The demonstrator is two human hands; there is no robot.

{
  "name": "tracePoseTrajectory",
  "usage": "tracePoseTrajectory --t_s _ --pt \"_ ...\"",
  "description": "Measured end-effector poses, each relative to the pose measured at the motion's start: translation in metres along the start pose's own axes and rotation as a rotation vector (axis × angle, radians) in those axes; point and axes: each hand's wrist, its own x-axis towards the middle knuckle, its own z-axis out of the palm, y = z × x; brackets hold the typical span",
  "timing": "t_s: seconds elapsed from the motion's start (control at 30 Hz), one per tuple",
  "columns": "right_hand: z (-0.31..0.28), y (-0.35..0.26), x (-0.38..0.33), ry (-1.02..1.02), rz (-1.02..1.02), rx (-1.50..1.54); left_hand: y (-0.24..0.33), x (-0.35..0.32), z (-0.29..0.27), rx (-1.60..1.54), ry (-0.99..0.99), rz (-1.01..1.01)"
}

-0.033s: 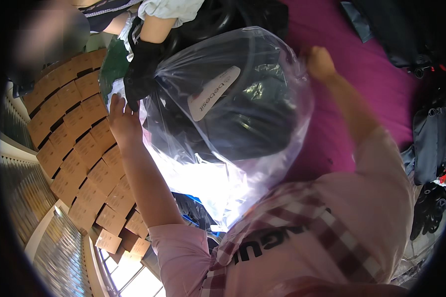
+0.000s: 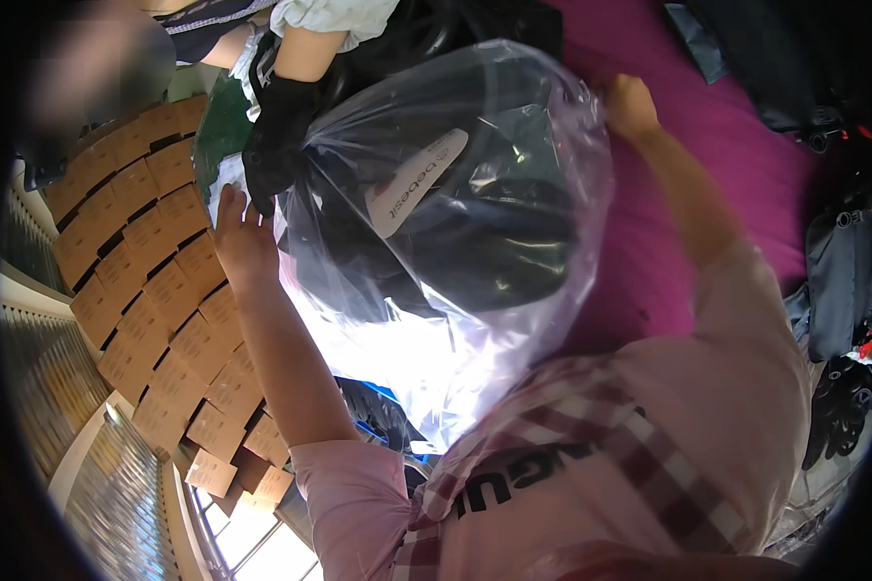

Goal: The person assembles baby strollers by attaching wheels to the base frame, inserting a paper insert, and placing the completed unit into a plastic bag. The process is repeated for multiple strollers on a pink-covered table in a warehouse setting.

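Note:
A big clear plastic bag [image 2: 499,73] lies over a dark fabric item [image 2: 494,228] with a pale oval label [image 2: 417,184] on it. My right hand [image 2: 633,108] is closed at the bag's far right edge, pulling the film taut. On the left, my left hand [image 2: 245,242] has its fingers bent at the bag's left edge; its thumb is partly hidden. Just beyond it, another person's black-gloved hand [image 2: 276,145] is at the gathered film. Bright light washes out the bag's near part, close to my body.
Magenta cloth [image 2: 688,208] covers the surface at right. Dark folded fabric pieces [image 2: 843,281] lie at the far right. Stacked brown cartons [image 2: 155,290] stand at left. Black wheel-like parts [image 2: 426,34] sit beyond the bag.
My right hand has shifted slightly to the right, and the bag's far edge has risen a little with the film re-creased. My left hand and the gloved hand stay almost in place.

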Motion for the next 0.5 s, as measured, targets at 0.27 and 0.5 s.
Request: tracePoseTrajectory --t_s 0.27,0.5 --pt "0.111 0.018 0.143 0.134 -0.212 0.174 0.004 -0.013 0.039 0.126 -0.247 0.005" --pt "-0.041 -0.031 0.229 0.612 0.169 0.211 0.018 -0.029 0.010 0.410 -0.158 0.185"
